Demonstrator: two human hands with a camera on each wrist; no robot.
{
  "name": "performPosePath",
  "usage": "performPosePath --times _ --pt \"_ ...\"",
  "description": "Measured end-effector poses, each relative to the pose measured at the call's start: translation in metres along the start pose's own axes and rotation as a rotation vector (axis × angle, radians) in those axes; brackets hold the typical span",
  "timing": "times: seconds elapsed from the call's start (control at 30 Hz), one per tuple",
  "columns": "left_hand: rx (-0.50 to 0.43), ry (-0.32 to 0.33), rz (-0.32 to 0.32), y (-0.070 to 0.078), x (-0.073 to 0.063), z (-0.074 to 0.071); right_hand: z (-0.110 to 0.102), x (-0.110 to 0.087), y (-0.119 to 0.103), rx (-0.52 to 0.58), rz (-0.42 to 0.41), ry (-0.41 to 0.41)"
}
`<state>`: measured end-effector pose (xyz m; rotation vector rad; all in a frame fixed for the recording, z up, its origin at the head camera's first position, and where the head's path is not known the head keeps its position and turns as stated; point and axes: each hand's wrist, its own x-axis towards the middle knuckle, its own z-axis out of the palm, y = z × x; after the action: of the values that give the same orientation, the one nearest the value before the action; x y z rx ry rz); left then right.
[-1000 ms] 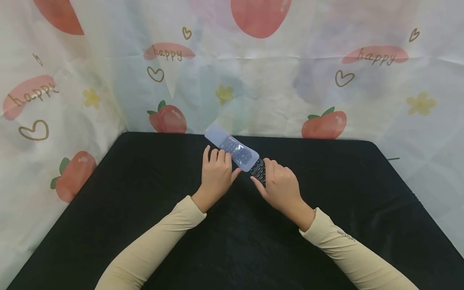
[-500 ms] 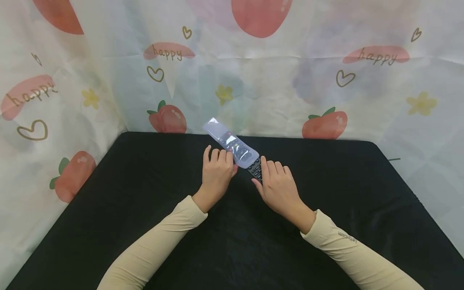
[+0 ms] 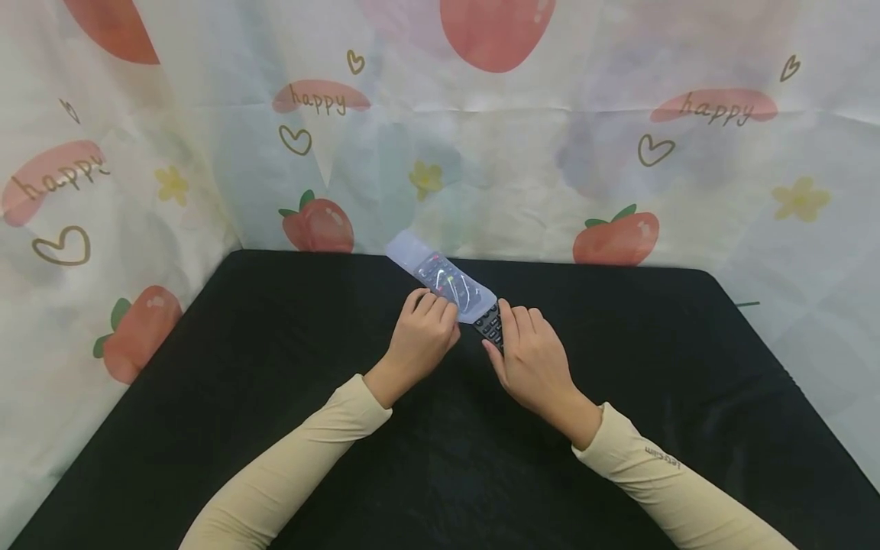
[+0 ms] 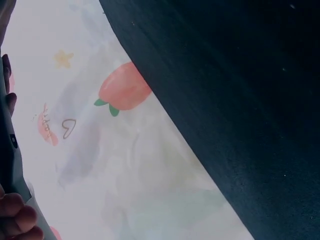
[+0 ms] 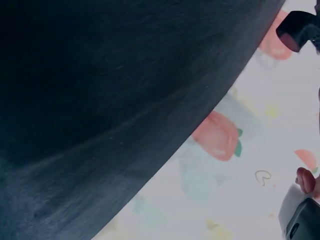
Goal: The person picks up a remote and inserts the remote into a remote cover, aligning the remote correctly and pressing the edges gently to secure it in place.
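A black remote control (image 3: 489, 324) lies partly inside a translucent bluish sleeve (image 3: 407, 250), held above the table and slanting from upper left to lower right. My right hand (image 3: 535, 357) grips its bare lower end, thumb on the near side and fingers over the far side. With curled fingers, my left hand (image 3: 422, 336) holds the lower left edge of the sleeve; its thumb is mostly hidden. The left wrist view catches the dark back of the remote (image 4: 9, 155) at the left edge, near fingertips (image 4: 20, 217). In the right wrist view, the remote (image 5: 306, 222) shows at the lower right corner with the sleeve's pale edge.
A black-covered table (image 3: 440, 458) spreads under both forearms. Close behind its far edge hangs a pale curtain (image 3: 495, 168) printed with strawberries, hearts and flowers, and it continues along the left and right sides. A dark band-like object (image 5: 296, 31) appears at the right wrist view's upper right.
My left hand has slid slightly right along the sleeve, and its raised fingers have curled in. The remote and sleeve tipped up briefly, then lowered again. The right hand keeps its grip.
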<state>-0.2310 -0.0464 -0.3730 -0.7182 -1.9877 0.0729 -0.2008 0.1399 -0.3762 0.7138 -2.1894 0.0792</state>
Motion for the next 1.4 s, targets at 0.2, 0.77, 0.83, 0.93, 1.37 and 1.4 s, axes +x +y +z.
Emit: performPosePath --times 0.2,0.77,0.83,0.93,1.37,1.4 --pt "-0.036 0.000 0.022 0.001 -0.001 -0.003 -0.001 0.004 -0.004 0.002 0.001 0.006" --pt "-0.009 0.049 -0.151 -0.005 -0.002 0.000 -0.011 0.025 0.007 0.273 0.164 -0.266" --pt "-0.017 0.059 -0.172 -0.006 -0.002 0.001 -0.015 0.026 0.009 0.365 0.264 -0.390" --pt "-0.027 0.065 -0.183 -0.008 -0.002 0.002 -0.021 0.029 0.011 0.489 0.396 -0.516" --pt "-0.031 -0.224 -0.208 -0.010 0.003 -0.008 0.001 0.017 0.010 0.136 0.080 -0.285" --pt "-0.043 -0.234 -0.201 -0.010 0.004 -0.009 0.003 0.015 0.011 0.100 0.039 -0.256"
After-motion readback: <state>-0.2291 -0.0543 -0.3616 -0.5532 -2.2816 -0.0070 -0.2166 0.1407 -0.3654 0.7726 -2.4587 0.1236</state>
